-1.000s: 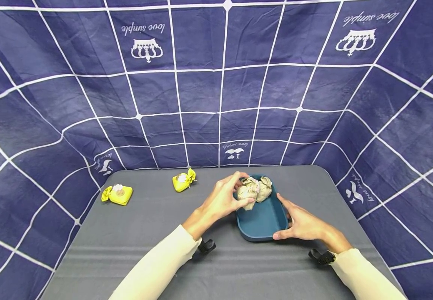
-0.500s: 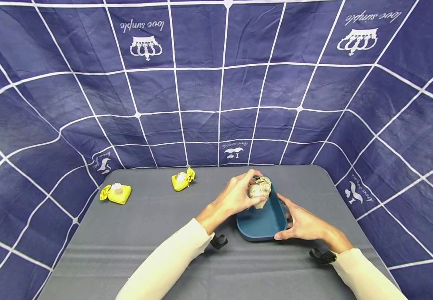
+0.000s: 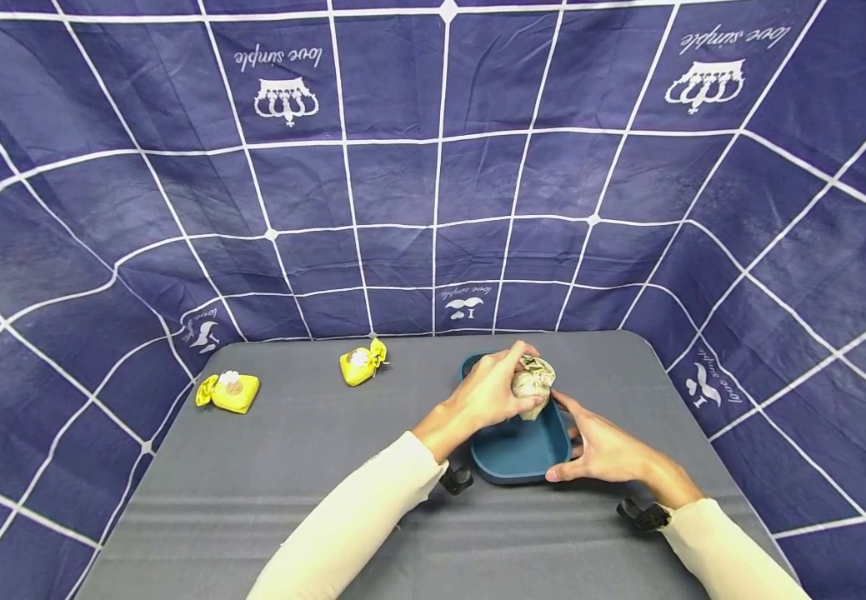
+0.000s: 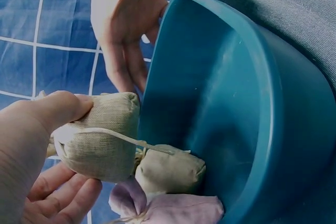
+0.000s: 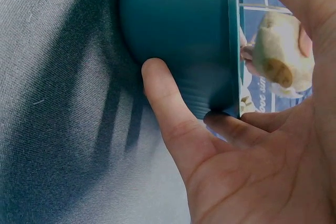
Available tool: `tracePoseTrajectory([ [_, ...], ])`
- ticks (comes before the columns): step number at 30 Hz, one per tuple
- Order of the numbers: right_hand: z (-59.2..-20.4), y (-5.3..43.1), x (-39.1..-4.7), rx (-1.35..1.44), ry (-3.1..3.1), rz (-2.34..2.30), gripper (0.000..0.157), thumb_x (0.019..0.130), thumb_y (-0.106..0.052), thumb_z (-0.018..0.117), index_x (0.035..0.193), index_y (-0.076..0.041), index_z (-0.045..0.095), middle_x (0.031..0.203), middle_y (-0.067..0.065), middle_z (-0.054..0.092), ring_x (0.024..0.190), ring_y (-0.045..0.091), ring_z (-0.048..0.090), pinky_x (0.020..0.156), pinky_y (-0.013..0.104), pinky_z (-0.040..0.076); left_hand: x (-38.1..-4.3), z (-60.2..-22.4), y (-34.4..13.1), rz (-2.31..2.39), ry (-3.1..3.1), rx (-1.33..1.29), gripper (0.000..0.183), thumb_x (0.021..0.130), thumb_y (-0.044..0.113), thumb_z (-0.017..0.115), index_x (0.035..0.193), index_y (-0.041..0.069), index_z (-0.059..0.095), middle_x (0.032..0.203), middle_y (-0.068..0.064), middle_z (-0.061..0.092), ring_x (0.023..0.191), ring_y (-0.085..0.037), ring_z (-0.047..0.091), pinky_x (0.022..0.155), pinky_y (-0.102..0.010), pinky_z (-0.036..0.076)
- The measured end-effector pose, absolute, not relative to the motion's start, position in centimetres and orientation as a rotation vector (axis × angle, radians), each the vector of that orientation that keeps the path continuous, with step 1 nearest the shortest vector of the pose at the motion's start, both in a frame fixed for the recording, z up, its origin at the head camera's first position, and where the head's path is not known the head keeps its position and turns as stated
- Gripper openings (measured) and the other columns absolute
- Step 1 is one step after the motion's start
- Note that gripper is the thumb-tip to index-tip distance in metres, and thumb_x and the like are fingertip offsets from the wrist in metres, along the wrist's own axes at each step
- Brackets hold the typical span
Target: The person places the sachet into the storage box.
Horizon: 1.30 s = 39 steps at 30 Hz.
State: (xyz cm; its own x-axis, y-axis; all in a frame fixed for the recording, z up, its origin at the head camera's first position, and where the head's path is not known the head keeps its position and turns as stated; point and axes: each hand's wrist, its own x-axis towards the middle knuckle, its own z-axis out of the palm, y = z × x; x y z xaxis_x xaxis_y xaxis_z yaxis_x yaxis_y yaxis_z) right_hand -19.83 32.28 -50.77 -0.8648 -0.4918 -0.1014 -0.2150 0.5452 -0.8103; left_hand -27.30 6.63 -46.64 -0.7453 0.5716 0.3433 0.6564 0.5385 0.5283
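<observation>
My left hand (image 3: 487, 392) pinches a beige cloth sachet (image 3: 532, 385) between thumb and fingers, above the far right part of a blue plastic box (image 3: 518, 477). A pale cord trails from this sachet in the left wrist view. Below it, another beige sachet (image 4: 170, 170) and a lilac sachet (image 4: 184, 208) lie inside the box; in the head view the left hand mostly hides that end. Along the box's right side, my right hand (image 3: 607, 446) presses its outer wall, with the thumb (image 5: 165, 95) extended at the near corner and fingers spread farther back.
Two yellow sachets with white flowers lie on the grey table (image 3: 312, 517): one at the far left (image 3: 233, 393), another near the back edge (image 3: 360, 364). Blue checked cloth (image 3: 395, 183) walls off the back and both sides.
My left hand has moved right with the beige sachet, from the box's left side to its right side. The right hand stays against the box, which has hardly moved.
</observation>
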Motion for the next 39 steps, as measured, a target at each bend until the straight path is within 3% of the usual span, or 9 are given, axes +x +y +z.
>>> tracePoseTrajectory([
  [13,-50.9,32.3,-19.7,-0.531,2.469,-1.216,0.140,0.086,-0.029,0.106,0.180,0.008,0.009,0.148,0.043,0.064,0.104,0.023,0.085,0.086,0.028,0.068,-27.3,-48.0,7.7,-0.812,-2.707,-1.028,0.064,0.096,0.040,0.097,0.148,0.022,0.064,0.120,-0.001,0.085,0.102,-0.017,0.077,0.087,-0.035,0.061],
  [18,-51.1,32.4,-19.9,-0.519,2.474,-1.190,0.141,0.087,-0.032,0.106,0.180,0.008,0.008,0.146,0.041,0.066,0.104,0.022,0.085,0.087,0.028,0.068,-27.2,-48.4,7.8,-0.816,-2.725,-1.031,0.065,0.095,0.038,0.098,0.147,0.020,0.065,0.126,-0.003,0.086,0.107,-0.017,0.079,0.086,-0.033,0.061],
  [25,-51.1,32.4,-20.1,-0.506,2.462,-1.188,0.141,0.087,-0.031,0.105,0.180,0.009,0.007,0.141,0.038,0.069,0.101,0.021,0.085,0.085,0.029,0.068,-27.3,-48.9,8.2,-0.798,-2.748,-1.064,0.064,0.095,0.034,0.099,0.147,0.017,0.064,0.132,-0.005,0.085,0.116,-0.015,0.081,0.099,-0.029,0.065],
  [33,-50.8,32.2,-19.9,-0.549,2.556,-1.103,0.142,0.084,-0.037,0.107,0.180,0.007,0.012,0.140,0.034,0.072,0.108,0.022,0.083,0.087,0.029,0.066,-27.2,-48.8,8.2,-0.814,-2.770,-1.109,0.084,0.089,0.032,0.106,0.158,0.015,0.062,0.136,-0.008,0.081,0.122,-0.016,0.080,0.106,-0.029,0.065],
  [39,-50.5,32.0,-19.6,-0.565,2.570,-1.090,0.143,0.085,-0.036,0.107,0.180,0.009,0.011,0.141,0.035,0.071,0.109,0.022,0.082,0.088,0.029,0.066,-26.9,-48.5,7.7,-0.826,-2.753,-1.125,0.078,0.093,0.032,0.102,0.159,0.016,0.063,0.144,-0.009,0.078,0.128,-0.018,0.079,0.110,-0.031,0.064],
])
